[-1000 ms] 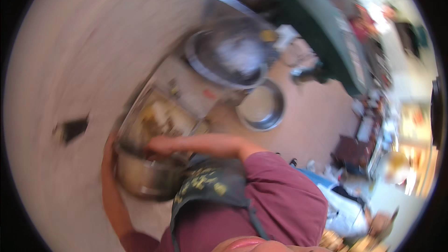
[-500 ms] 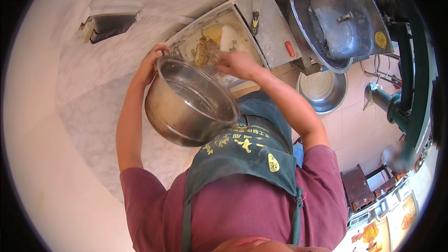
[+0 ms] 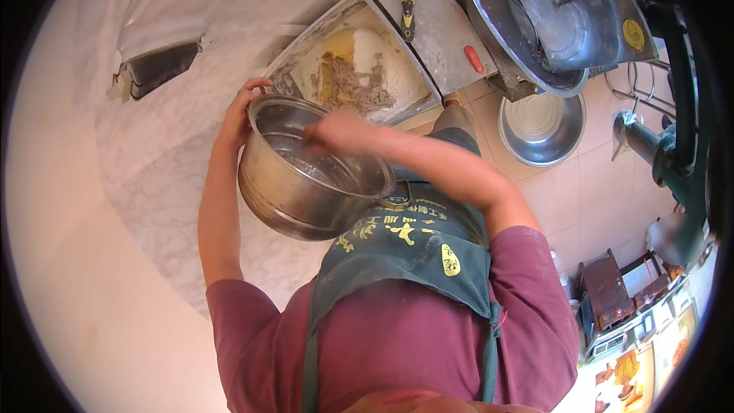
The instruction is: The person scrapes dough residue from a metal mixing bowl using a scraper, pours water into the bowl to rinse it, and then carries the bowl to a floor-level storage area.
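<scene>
A large steel pot (image 3: 279,199) is tilted in front of my apron, its mouth facing up and away. My left hand (image 3: 246,107) grips the pot by its handle at the far left rim, fingers wrapped around it. My right hand (image 3: 336,134) is blurred over the pot's mouth, so its fingers and anything in them cannot be made out. The pot's inside is shiny and looks wet. Just beyond it is a shallow box (image 3: 404,50) holding white and yellow powder (image 3: 340,42) and a brownish, clumpy mass (image 3: 355,84).
A scraper (image 3: 407,19) with a dark handle and a red object (image 3: 474,59) lie on the pale board (image 3: 440,19) right of the box. A big metal basin (image 3: 470,0) with a steel lid (image 3: 569,23) stands farther right. Another basin (image 3: 579,126) sits on the tiled floor.
My right hand has come back from the powder in the box to over the pot's mouth. The left hand still holds the pot in nearly the same place. The view has shifted slightly.
</scene>
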A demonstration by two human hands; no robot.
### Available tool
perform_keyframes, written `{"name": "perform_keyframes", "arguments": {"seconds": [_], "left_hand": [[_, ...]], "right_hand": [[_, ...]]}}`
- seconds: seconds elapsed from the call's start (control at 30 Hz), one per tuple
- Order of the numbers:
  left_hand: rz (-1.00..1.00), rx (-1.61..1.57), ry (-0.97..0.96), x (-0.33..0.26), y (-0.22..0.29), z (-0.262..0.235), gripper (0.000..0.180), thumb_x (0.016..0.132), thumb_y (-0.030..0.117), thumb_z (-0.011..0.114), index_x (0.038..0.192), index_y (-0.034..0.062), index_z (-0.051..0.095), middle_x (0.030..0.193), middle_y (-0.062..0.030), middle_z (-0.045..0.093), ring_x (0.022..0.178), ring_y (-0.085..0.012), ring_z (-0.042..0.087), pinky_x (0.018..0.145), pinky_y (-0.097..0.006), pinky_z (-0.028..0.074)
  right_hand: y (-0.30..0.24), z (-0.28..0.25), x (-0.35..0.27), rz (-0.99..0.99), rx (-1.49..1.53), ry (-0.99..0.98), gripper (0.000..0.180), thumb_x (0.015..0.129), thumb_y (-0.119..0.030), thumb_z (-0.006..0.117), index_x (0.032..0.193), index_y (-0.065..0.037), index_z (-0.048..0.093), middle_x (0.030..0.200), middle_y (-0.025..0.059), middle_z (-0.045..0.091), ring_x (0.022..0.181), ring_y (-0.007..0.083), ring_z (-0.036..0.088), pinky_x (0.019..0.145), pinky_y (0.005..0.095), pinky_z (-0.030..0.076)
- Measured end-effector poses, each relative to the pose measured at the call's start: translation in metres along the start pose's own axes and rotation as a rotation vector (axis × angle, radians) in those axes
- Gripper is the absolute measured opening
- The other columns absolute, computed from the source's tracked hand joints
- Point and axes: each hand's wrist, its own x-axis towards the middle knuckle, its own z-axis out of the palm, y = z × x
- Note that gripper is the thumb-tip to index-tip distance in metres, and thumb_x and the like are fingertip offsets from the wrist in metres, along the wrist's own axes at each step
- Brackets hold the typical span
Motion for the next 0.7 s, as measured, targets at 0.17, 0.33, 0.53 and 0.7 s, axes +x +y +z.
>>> {"name": "perform_keyframes", "arguments": {"seconds": [0.17,0.33,0.53,0.7], "left_hand": [[-0.003,-0.008,0.075,-0.017,0.011,0.008,0.038,0.086,0.017,0.049,0.122,0.0119,0.06,0.093,-0.003,0.058,0.088,-0.014,0.059,0.077,-0.027,0.05],[-0.004,0.017,0.055,-0.008,0.0,-0.003,0.04,0.084,0.017,0.05,0.122,0.0124,0.06,0.099,-0.0045,0.059,0.091,-0.0149,0.06,0.08,-0.027,0.05],[0.005,-0.029,0.038,-0.014,0.002,-0.002,0.041,0.084,0.018,0.05,0.123,0.0124,0.059,0.106,-0.007,0.06,0.097,-0.0172,0.06,0.085,-0.029,0.05],[0.05,-0.019,0.013,-0.017,0.007,0.001,0.04,0.085,0.019,0.05,0.124,0.0113,0.058,0.104,-0.0061,0.06,0.096,-0.0171,0.06,0.085,-0.029,0.05]], "right_hand": [[0.031,-0.032,-0.034,0.23,-0.205,0.083,0.024,0.091,-0.027,0.065,0.111,-0.015,0.069,0.093,0.0132,0.072,0.083,0.0378,0.068,0.073,0.0484,0.055],[-0.002,-0.049,-0.058,0.107,-0.083,-0.148,0.028,0.092,-0.023,0.065,0.119,-0.014,0.068,0.103,0.0155,0.072,0.092,0.0371,0.069,0.08,0.045,0.055],[0.039,-0.076,-0.086,0.344,0.079,0.111,0.03,0.094,-0.02,0.068,0.121,-0.008,0.068,0.11,0.0181,0.071,0.098,0.0358,0.069,0.084,0.041,0.054],[0.072,-0.055,-0.097,0.332,0.035,0.367,0.029,0.092,-0.023,0.068,0.118,-0.01,0.068,0.107,0.0149,0.072,0.101,0.037,0.067,0.085,0.0426,0.053]]}}
